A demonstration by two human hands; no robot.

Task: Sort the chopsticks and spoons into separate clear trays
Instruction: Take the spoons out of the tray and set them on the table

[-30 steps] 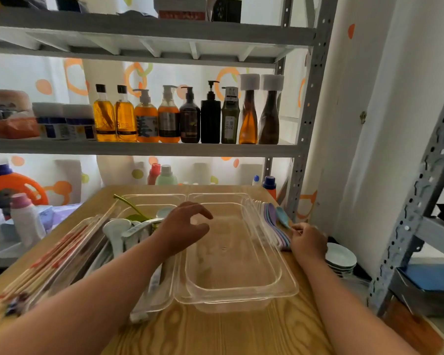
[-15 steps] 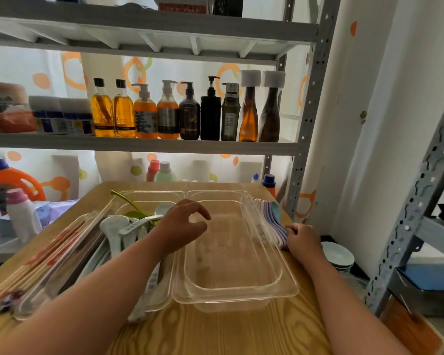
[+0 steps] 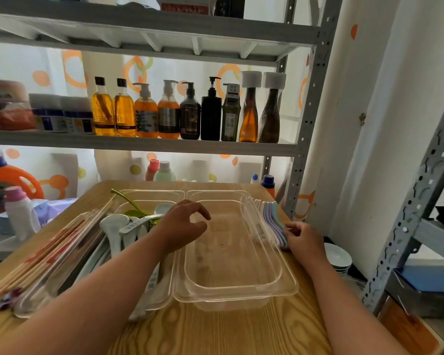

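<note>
Pastel spoons lie fanned beside the empty clear tray, near the tabletop edge. Right hand fingers pinch their ends; left hand hovers loosely curled, holding nothing. Risk: a partial pinch spills spoons off the edge.

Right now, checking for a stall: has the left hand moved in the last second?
No. The left hand still hovers at the clear tray's left rim.

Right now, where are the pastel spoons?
Head view, right side: the pastel spoons lie along the right outer edge of the empty clear tray, the right hand pinching their near ends.
</note>
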